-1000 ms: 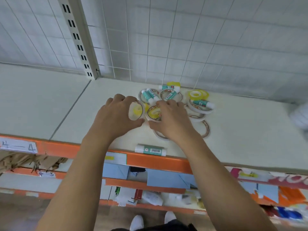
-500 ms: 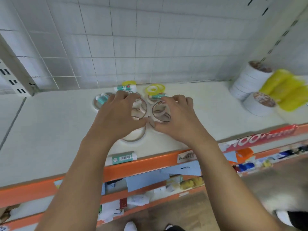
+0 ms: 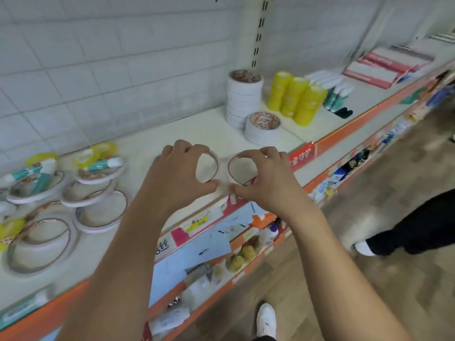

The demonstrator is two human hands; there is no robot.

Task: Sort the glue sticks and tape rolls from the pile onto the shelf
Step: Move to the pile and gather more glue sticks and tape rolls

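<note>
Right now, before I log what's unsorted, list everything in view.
White shelf: one, orange front edge.
Thin white tape rings: several, white, piled at left.
Small yellow tape rolls: about three, yellow, in that pile.
Teal-white glue sticks: at least two, lying on the pile.
White tape-roll stacks: two, white, back right.
Tall yellow roll stacks: three, yellow, beside them.
Sorted glue sticks: a row, teal-white, further right.
Red-white flat packs: blurred, far right.
Left-held tape ring: one, white.
Right-held tape ring: one, white.
Left hand: grips the left-held tape ring.
Right hand: grips the right-held tape ring.
</note>
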